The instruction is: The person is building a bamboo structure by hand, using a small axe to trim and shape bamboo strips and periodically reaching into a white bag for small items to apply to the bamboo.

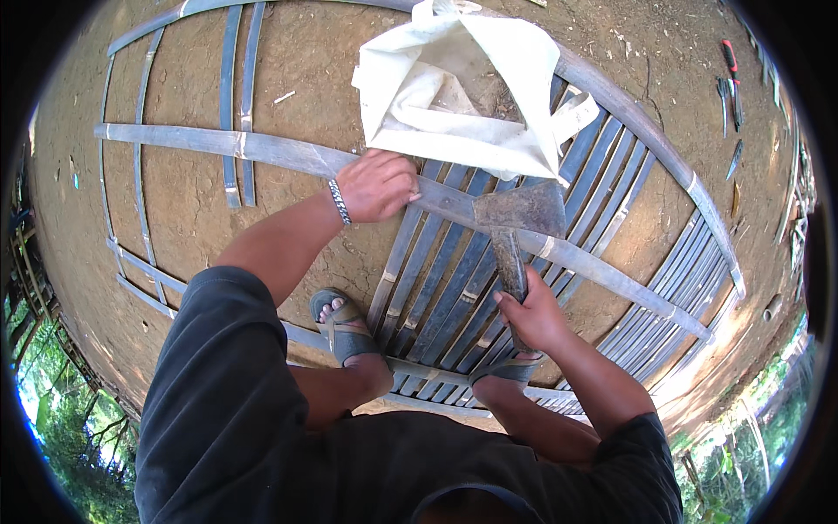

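A hatchet (524, 210) with a dull, worn metal head is in my right hand (534, 313). My fingers wrap round its dark handle, and the head hangs over a long split-bamboo rail (288, 153). My left hand (378, 185), with a chain bracelet at the wrist, rests at that rail with its fingers curled together. Whatever it may pinch is hidden. Just beyond both hands, an open white sack (454, 144) lies over part of the bamboo slats (436, 262), which cross under the rail.
A curved outer bamboo rail (646, 131) bounds the frame on the far side. My sandalled feet stand by the near rail (428, 371). On the dirt at the far right lie a red-handled tool (731, 65) and other small tools. Loose bamboo strips (240, 96) span the left part.
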Motion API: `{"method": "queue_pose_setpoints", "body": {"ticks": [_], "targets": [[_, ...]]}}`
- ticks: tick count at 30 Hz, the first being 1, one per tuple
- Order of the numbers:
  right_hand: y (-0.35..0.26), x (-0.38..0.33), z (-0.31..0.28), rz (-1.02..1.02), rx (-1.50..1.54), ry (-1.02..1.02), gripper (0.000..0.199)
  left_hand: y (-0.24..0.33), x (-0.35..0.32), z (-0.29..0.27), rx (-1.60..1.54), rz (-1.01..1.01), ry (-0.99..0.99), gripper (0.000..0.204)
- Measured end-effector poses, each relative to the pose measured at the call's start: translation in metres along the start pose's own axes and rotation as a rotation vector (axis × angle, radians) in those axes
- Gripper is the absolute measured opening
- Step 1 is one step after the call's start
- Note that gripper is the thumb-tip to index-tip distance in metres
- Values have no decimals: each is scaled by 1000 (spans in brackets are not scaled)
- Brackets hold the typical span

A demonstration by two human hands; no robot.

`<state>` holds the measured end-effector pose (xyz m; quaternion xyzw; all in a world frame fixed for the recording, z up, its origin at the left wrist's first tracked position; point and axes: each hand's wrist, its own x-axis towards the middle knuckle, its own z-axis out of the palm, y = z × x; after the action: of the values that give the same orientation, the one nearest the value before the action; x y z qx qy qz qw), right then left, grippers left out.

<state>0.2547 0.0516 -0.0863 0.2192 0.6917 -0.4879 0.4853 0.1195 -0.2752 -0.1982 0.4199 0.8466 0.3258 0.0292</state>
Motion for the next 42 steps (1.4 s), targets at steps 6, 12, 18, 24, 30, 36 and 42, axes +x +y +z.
{"method": "queue_pose_setpoints", "body": {"ticks": [6, 12, 18, 24, 30, 36, 42], "targets": [[-1, -2, 17, -5, -10, 3, 42, 10, 2, 3, -9, -107, 8, 9], [1, -2, 35, 55, 34, -11, 50, 10, 5, 2, 14, -60, 10, 9], [-9, 0, 46, -99, -203, 102, 58, 9, 5, 4, 44, -36, 77, 12], [-20, 11, 62, -204, -294, 214, 58, 10, 3, 4, 48, -36, 57, 14], [-8, 23, 69, -449, -400, 325, 56, 10, 3, 1, 40, -33, 41, 15], [-14, 33, 62, -461, -512, 334, 49, 6, 1, 3, 17, -27, 25, 14], [-4, 32, 62, -619, -504, 374, 50, 7, 2, 2, 32, -23, 16, 15]]}}
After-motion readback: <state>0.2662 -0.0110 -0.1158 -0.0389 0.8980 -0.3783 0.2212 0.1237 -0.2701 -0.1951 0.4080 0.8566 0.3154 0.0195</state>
